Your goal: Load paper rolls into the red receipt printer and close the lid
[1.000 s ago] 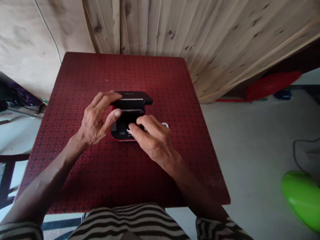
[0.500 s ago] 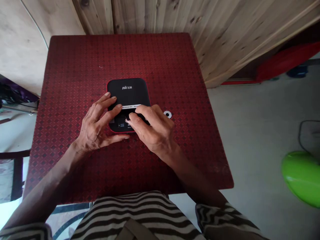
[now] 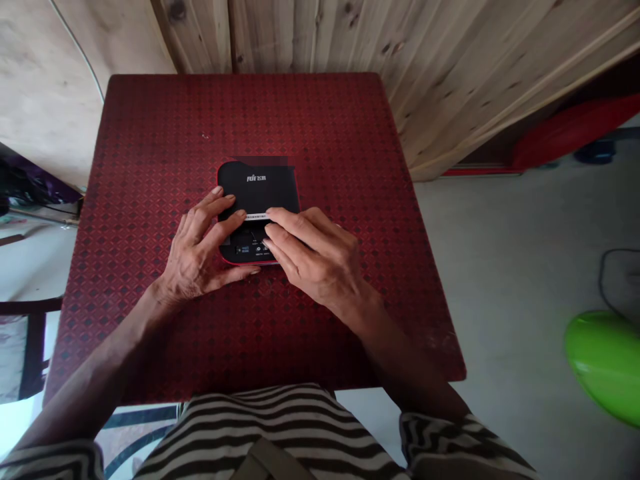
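Observation:
A flat black device with a red rim (image 3: pixel 257 190) lies in the middle of the red patterned table (image 3: pixel 150 167), its lid down, a white strip across its middle. My left hand (image 3: pixel 200 250) rests on its left side, fingers stretched over the lid, thumb along the near edge. My right hand (image 3: pixel 313 257) lies flat over its right near part, fingertips by the white strip and the small buttons. Neither hand grips anything.
Wooden panel walls (image 3: pixel 320 40) stand behind the table. A green round object (image 3: pixel 603 363) sits on the grey floor at right. A red object (image 3: pixel 565 133) lies by the wall. A dark stool (image 3: pixel 30 333) stands at left.
The device's raised lid has come down flat. Both hands have settled onto it, and my right hand now covers the small white ring that lay beside it.

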Motion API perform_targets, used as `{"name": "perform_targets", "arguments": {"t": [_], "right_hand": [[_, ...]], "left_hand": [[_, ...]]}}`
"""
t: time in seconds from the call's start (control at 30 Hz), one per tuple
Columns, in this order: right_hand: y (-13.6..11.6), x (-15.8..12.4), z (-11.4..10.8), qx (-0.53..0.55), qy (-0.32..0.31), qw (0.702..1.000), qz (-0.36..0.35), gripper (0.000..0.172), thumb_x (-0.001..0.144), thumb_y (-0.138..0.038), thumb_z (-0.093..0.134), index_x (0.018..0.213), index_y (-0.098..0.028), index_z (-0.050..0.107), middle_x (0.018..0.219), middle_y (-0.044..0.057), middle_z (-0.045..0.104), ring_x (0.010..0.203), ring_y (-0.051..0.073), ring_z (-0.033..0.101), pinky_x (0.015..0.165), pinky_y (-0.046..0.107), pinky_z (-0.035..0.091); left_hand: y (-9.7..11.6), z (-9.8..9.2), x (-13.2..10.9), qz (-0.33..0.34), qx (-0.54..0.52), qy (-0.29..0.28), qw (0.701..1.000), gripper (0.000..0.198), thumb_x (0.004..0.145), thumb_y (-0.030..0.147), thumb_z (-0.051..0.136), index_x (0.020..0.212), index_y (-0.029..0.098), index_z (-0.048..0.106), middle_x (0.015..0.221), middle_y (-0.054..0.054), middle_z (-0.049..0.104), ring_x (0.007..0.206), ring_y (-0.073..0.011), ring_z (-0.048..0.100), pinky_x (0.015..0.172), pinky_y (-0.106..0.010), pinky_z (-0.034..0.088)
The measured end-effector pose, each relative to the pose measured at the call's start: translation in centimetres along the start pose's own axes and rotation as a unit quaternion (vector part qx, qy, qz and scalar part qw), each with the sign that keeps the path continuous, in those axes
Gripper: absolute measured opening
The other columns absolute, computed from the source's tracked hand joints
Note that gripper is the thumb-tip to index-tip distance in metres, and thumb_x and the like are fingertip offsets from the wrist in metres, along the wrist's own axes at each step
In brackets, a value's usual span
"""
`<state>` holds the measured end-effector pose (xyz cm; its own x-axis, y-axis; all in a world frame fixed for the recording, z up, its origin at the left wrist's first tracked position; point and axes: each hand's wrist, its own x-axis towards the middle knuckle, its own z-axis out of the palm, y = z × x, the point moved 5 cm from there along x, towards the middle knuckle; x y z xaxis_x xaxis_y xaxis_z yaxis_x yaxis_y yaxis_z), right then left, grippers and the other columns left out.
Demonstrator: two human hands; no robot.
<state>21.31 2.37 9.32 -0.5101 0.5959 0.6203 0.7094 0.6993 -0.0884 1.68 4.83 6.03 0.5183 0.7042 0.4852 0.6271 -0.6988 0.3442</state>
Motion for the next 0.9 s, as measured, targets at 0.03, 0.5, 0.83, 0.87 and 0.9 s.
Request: {"name": "perform_targets", "arguments": {"t": [0.03, 0.5, 0.83, 0.87, 0.9], "right_hand": [[0.1, 0.1, 0.0, 0.009, -0.008, 1.0, -0.006, 0.018, 0.103, -0.013, 0.058, 0.111, -0.019, 0.073, 0.126, 0.009, 0.078, 0.092, 0.022, 0.066, 0.08, 0.038, 0.06], [-1.9, -6.4, -0.3, 0.128, 0.087, 0.968, 0.2, 0.016, 0.101, -0.023, 0.067, 0.117, -0.022, 0.063, 0.091, 0.003, 0.07, 0.078, 0.017, 0.066, 0.071, 0.032, 0.059], [-0.1, -9.0, 4.6, 0.26, 0.035, 0.898, 0.354, 0.025, 0.1, -0.035, 0.07, 0.12, -0.026, 0.057, 0.1, 0.002, 0.06, 0.076, 0.013, 0.061, 0.064, 0.028, 0.057], [-0.1, -8.9, 4.5, 0.261, 0.035, 0.898, 0.353, 0.025, 0.1, -0.033, 0.07, 0.12, -0.026, 0.057, 0.102, 0.002, 0.061, 0.078, 0.014, 0.062, 0.064, 0.028, 0.058], [-0.2, -8.8, 4.5, 0.262, 0.036, 0.898, 0.352, 0.026, 0.099, -0.032, 0.07, 0.121, -0.026, 0.057, 0.105, 0.003, 0.061, 0.081, 0.014, 0.064, 0.065, 0.028, 0.059]], "left_hand": [[0.2, -0.2, -0.1, 0.0, -0.002, 0.006, 1.0, 0.083, 0.084, 0.068, 0.08, 0.152, 0.033, 0.047, 0.156, -0.012, 0.053, 0.152, -0.0387, 0.048, 0.123, -0.06, 0.047], [1.7, -0.4, -4.4, -0.012, 0.067, 0.083, 0.994, 0.078, 0.086, 0.039, 0.088, 0.153, 0.025, 0.051, 0.136, -0.014, 0.069, 0.124, -0.0293, 0.07, 0.105, -0.042, 0.06], [2.0, -0.5, -4.1, -0.026, 0.11, 0.078, 0.991, 0.073, 0.087, 0.038, 0.087, 0.15, 0.028, 0.051, 0.136, -0.009, 0.069, 0.121, -0.0249, 0.071, 0.102, -0.038, 0.062], [2.0, -0.5, -4.1, -0.032, 0.108, 0.077, 0.991, 0.073, 0.088, 0.038, 0.087, 0.15, 0.028, 0.051, 0.137, -0.009, 0.069, 0.122, -0.0245, 0.071, 0.104, -0.038, 0.061], [2.2, -0.5, -4.1, -0.036, 0.106, 0.076, 0.991, 0.071, 0.088, 0.038, 0.086, 0.15, 0.027, 0.052, 0.138, -0.009, 0.068, 0.123, -0.0244, 0.07, 0.105, -0.037, 0.061]]}}
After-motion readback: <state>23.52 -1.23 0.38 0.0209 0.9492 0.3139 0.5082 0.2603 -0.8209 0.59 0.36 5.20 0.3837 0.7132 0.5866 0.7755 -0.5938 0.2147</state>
